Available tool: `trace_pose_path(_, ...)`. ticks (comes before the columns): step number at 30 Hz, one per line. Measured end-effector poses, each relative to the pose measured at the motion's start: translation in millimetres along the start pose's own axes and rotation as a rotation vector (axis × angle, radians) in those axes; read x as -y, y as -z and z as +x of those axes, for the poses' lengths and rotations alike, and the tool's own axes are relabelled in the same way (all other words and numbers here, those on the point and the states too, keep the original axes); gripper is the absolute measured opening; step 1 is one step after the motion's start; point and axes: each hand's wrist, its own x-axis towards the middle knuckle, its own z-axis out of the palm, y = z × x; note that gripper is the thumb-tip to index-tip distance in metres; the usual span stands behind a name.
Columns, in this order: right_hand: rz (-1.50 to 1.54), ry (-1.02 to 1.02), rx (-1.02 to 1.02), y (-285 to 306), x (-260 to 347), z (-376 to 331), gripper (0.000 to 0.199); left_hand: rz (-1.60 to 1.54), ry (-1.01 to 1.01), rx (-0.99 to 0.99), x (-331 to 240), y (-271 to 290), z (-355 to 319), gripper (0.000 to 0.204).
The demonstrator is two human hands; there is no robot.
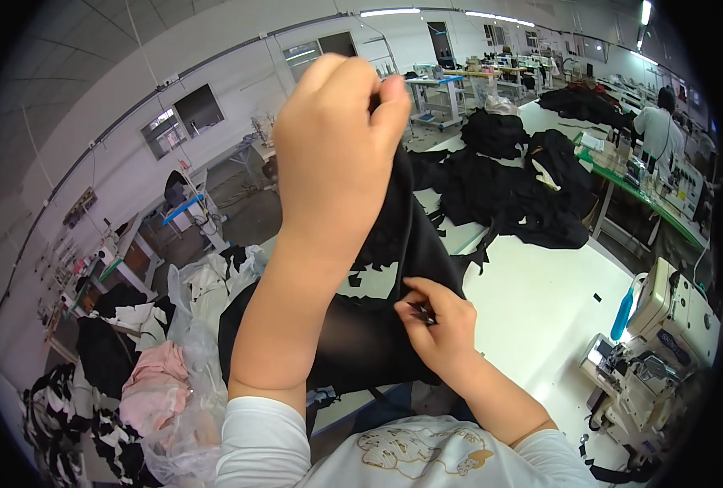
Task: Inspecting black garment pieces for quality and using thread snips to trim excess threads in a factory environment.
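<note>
My left hand (329, 134) is raised high in a closed fist, gripping the upper end of a piece of black fabric (430, 248). From that fist the cloth hangs down in a taut fold towards the table. Lower down, my right hand (442, 325) is closed at the edge of the cloth. A small dark, pointed tool (422, 313) that looks like thread snips sits in its curled fingers. More of the black cloth spreads below my left forearm, over the near table edge and my lap.
An overlock sewing machine (654, 342) stands on the white table (532, 285) at right, beside a blue-handled tool (623, 313). Black garment pieces (491, 187) are heaped beyond. Plastic bags and pink cloth (156, 386) lie at left. A person in white (662, 130) works at far right.
</note>
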Motion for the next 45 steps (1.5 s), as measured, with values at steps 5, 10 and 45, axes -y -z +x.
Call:
trace_pose_path(5, -0.183, 0.17, -0.212, -14.4, -14.8, 23.8, 0.027, 0.093, -0.153, -0.017, -12.2, -13.2, 24.8, 0.023)
trace_pose_path(10, 0.746, -0.559, 0.11, 24.0, -1.3, 23.4, 0.011, 0.255, -0.114, 0.029, 6.1, -7.5, 42.4, 0.021)
trace_pose_path(45, 0.459, -0.637, 0.522, 71.4, -46.1, 81.6, 0.021, 0.13, 0.677, 0.169, 127.9, 93.9, -105.6, 0.03)
